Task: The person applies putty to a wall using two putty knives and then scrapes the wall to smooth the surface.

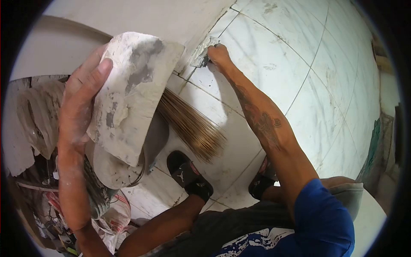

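My left hand (pixel 82 88) grips the edge of a flat board (pixel 128 96) smeared with white plaster, thumb on its top face. The board is held tilted, close to the white wall. My right hand (pixel 219 55) is closed round the handle of a scraper (pixel 200 55), its blade coated with wet plaster. The blade is right at the foot of the wall (pixel 188 21), where it meets the tiled floor. My fingers hide most of the handle.
A stick broom (pixel 192 128) lies on the white tiles (pixel 291 77), partly under the board. A round plaster-stained container (pixel 109 169) stands below the board. Cluttered bags (pixel 117 212) and debris fill the lower left. My sandalled feet stand on the tiles.
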The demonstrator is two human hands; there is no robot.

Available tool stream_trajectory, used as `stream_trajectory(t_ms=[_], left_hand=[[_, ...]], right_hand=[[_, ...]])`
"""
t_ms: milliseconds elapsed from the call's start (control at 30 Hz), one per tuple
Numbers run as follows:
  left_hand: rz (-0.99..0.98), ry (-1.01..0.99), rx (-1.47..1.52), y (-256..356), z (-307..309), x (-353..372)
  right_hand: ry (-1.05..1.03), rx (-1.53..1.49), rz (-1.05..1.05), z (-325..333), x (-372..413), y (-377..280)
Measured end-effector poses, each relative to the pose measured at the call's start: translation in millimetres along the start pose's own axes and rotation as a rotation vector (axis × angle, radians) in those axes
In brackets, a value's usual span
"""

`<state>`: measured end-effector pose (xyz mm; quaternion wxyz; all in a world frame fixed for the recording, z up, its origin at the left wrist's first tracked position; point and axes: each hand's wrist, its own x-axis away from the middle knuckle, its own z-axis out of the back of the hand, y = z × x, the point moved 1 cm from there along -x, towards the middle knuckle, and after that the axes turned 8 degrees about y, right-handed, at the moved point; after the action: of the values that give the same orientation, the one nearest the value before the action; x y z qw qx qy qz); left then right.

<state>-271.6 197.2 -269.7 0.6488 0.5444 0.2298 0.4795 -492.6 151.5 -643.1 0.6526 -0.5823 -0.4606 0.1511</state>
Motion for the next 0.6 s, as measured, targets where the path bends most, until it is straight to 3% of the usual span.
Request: stream_trajectory(t_ms=[67,167,333,400,467,600], left_hand=[[-0.007,-0.004,0.003,-2,-4,-3],[0.020,0.006,0.043,-6,-3,-5],[0.032,0.122,0.146,-9,1,-6],[0.012,0.090,0.146,-10,8,-8],[0.011,0.068,0.188,-12,10,-9],[0.016,0.120,0.259,-10,7,-9]], right_hand=[[0.032,0.350,0.197,-4,0,-8],[-0.039,0.641,0.434,-15,-2,-17],[-0.341,0.472,0.677,-32,-56,9],[-0.249,-0.092,-0.053,-30,-4,-49],[-0.187,-0.075,-0.011,-19,14,-82],[-0.054,-0.184,-0.075,30,11,-82]])
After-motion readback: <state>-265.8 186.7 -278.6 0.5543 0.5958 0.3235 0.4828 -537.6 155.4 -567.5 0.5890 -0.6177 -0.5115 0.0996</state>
